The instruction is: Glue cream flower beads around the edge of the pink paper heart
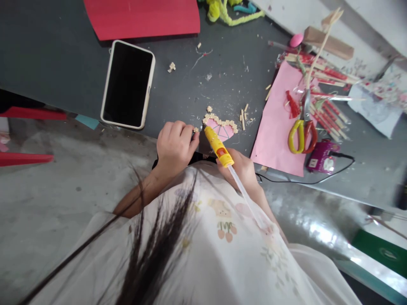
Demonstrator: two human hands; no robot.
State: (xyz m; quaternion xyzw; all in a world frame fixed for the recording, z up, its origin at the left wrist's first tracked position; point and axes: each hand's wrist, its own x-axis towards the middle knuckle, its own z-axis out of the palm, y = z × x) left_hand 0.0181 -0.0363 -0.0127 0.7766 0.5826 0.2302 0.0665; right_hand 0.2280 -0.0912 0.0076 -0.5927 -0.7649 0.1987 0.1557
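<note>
A yellow hot glue gun [216,144] is gripped in my right hand [243,169], a clear glue stick [244,192] trailing from its back end. Its tip is over the left edge of a pink paper heart [227,132] with drawn lines, whose upper rim is edged with small beige pieces. Left of the heart, my left hand [176,142] pinches a small beige flower-like cluster [196,130] between thumb and finger at the table's front edge. Another such cluster [209,109] lies just above the heart, and short cut sticks [243,118] lie to its right.
On the grey table [178,97] lie a phone [127,84], red sheet [146,17], and beige cluster [171,67]. To the right are pink paper [276,114], scissors [303,131], wrapped sticks [330,114] and a purple box [322,156] with a black cable. Yellow-green fuzzy stems [232,19] lie at the back.
</note>
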